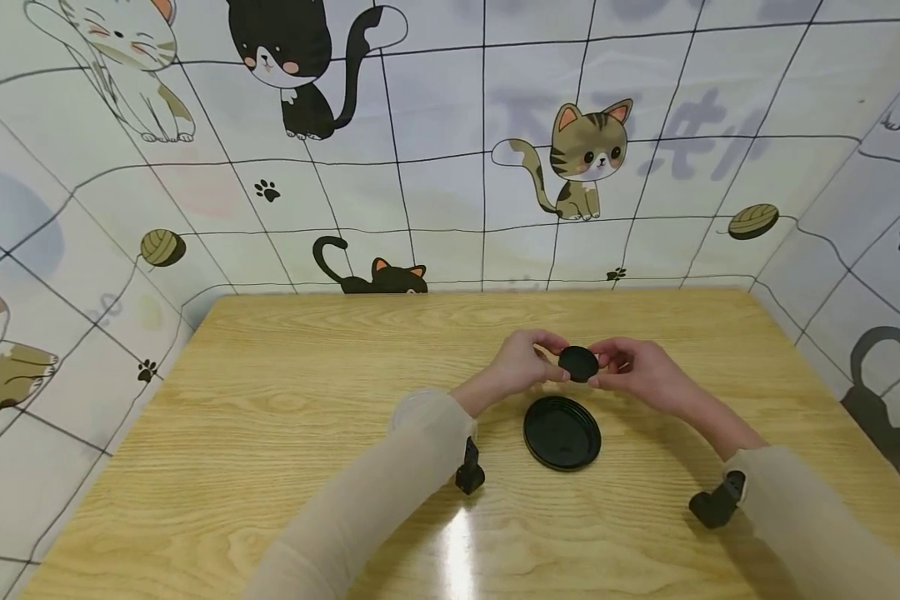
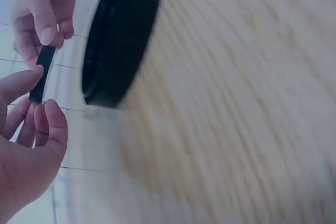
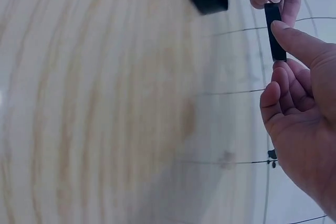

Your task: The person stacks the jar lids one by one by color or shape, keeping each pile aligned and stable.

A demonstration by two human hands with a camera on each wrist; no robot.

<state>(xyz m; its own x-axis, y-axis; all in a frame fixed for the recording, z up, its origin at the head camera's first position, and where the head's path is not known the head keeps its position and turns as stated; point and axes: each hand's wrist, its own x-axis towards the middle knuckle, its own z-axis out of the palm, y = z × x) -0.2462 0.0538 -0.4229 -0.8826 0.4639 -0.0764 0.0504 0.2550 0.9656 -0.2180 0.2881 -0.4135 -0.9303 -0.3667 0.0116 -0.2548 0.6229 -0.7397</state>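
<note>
Between both hands a small round black lid [image 1: 578, 364] is held up over the far half of the table. My left hand [image 1: 527, 363] pinches its left edge with thumb and fingers. From the other side, my right hand [image 1: 639, 373] pinches the right edge. Seen side-on, the lid is a thin dark strip in the left wrist view [image 2: 45, 60] and the right wrist view [image 3: 277, 48]. Just nearer than the hands, a larger round black dish [image 1: 562, 433] with a ridged rim lies on the wood, its hollow side up.
A clear round piece [image 1: 412, 406] lies on the table [image 1: 285, 417], partly hidden by the left sleeve [image 1: 390, 475]. Behind the table's far edge stands a cloth backdrop [image 1: 442, 192] with cats and grid lines, and it also covers both sides.
</note>
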